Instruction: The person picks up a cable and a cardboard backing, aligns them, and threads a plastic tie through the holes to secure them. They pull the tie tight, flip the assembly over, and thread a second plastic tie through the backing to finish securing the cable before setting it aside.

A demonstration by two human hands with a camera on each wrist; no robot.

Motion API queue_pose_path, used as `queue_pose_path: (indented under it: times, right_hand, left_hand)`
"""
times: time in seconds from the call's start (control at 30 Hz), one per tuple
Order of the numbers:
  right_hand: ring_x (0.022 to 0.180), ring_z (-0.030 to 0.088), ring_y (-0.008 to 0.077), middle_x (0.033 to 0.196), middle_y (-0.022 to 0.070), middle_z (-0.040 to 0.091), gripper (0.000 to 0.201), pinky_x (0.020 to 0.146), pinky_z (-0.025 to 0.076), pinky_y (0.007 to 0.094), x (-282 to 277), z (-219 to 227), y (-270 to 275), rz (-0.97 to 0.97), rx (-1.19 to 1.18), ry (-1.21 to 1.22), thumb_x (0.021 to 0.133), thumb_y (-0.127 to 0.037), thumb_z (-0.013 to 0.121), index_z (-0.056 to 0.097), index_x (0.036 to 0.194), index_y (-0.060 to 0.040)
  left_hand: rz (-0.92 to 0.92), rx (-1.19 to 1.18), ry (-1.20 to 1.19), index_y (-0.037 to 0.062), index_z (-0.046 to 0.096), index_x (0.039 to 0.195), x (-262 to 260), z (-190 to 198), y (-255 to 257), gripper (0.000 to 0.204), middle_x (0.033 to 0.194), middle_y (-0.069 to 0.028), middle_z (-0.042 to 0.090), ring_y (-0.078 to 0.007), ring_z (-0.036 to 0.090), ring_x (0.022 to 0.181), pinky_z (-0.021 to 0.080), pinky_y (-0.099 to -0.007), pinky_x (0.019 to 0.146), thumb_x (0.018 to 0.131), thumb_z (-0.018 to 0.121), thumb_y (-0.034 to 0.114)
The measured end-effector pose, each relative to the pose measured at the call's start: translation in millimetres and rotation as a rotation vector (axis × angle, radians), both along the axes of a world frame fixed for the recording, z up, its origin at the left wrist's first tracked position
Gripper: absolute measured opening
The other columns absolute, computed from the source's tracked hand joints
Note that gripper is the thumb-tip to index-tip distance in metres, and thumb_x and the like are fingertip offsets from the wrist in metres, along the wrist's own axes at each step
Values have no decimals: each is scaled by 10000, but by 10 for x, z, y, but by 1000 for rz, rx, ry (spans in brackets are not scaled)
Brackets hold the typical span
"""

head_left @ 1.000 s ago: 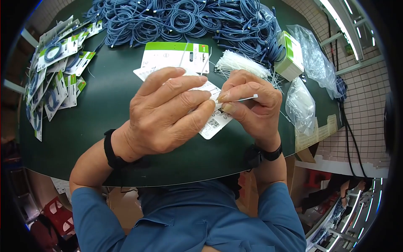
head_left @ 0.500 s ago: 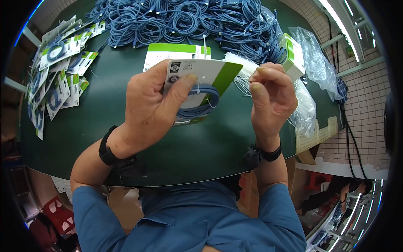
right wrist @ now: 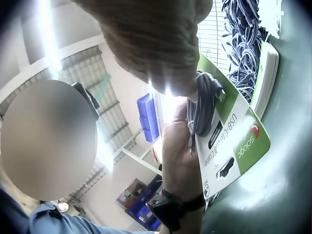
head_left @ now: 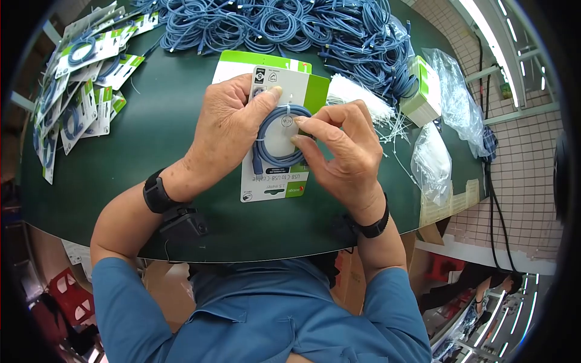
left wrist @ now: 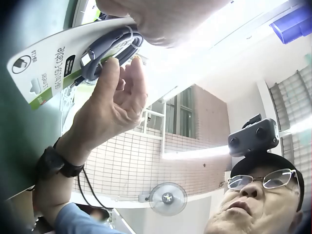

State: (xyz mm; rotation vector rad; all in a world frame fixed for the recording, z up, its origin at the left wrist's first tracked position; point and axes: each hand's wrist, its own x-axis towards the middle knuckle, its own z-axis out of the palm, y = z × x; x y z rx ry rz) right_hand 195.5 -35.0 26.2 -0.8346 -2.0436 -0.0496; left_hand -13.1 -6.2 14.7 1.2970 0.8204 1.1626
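Observation:
My left hand grips the left side of a white and green packaging card, thumb on its front. Tied flat to the card is a coiled blue USB-C cable, with a white cable tie across the top of the coil. The print on the card is upside down in the head view. At the coil's right side are the thumb and forefinger of my right hand, their tips a little apart over the cable. I cannot tell whether they pinch a tie there. Both hands are above the green table.
Behind the hands lie another card and a heap of coiled blue cables. Finished-looking carded cables pile up at left. At right are loose white cable ties, a stack of cards and clear plastic bags.
The card has turned from its back to its cable side and now lies flatter. My right hand has let go of the white tie, moved away, and come back left onto the coil.

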Motion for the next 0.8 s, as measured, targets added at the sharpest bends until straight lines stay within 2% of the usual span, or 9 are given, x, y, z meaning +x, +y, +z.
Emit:
queue_pose_path:
  times: [0.13, 0.3, 0.53, 0.63, 0.67, 0.77, 0.8]
  right_hand:
    - [770, 603, 223, 865, 31, 657, 397, 658, 507, 338, 13, 12, 12, -5, -38, -75, 696, 26, 888, 789, 1057, -104]
    - [764, 603, 209, 851, 25, 643, 380, 626, 509, 334, 36, -1, 34, 47, -63, -192, 692, 11, 884, 796, 1038, -121]
    - [784, 611, 205, 840, 7, 624, 356, 628, 520, 353, 84, 105, 5, 53, -197, -351, 663, -48, 902, 805, 990, -152]
    - [947, 626, 241, 991, 16, 673, 318, 756, 552, 382, 99, 160, 4, 85, -318, -411, 642, -93, 911, 809, 932, -172]
    - [947, 626, 241, 991, 16, 673, 318, 756, 552, 382, 92, 155, 4, 87, -329, -413, 642, -93, 911, 809, 932, -172]
    - [1151, 584, 290, 1240, 37, 684, 285, 930, 536, 421, 66, 130, 30, 105, -249, -348, 620, -128, 914, 810, 880, -182]
    - [1151, 584, 290, 1240, 37, 684, 285, 930, 536, 421, 68, 120, 39, 108, -253, -349, 620, -128, 914, 810, 880, -182]
  left_hand:
    - [35, 4, -59, -50, 744, 1058, 62, -76, 16, 230, 898, -71, 772, -60, 668, 728, 561, -244, 635, 1045, 600, 129]
    - [67, -3, -35, -55, 742, 1029, 104, -111, -1, 242, 874, -69, 767, -66, 664, 711, 556, -260, 620, 1043, 596, 138]
    - [-17, -36, 151, -65, 734, 955, 122, -242, -15, 231, 785, -91, 737, -81, 661, 685, 552, -286, 598, 967, 615, 132]
    - [-69, -73, 150, -68, 732, 931, 134, -294, -9, 234, 768, -91, 729, -86, 659, 666, 552, -288, 592, 948, 617, 136]
    - [-95, -86, 153, -69, 731, 920, 137, -297, -16, 236, 760, -91, 726, -89, 658, 656, 551, -289, 590, 938, 618, 137]
    - [-112, -120, 158, -62, 733, 907, 132, -252, -35, 238, 755, -86, 724, -92, 657, 642, 551, -288, 588, 939, 618, 144]
    - [-118, -130, 162, -59, 734, 901, 129, -248, -37, 240, 753, -83, 722, -94, 657, 636, 550, -287, 587, 940, 619, 148]
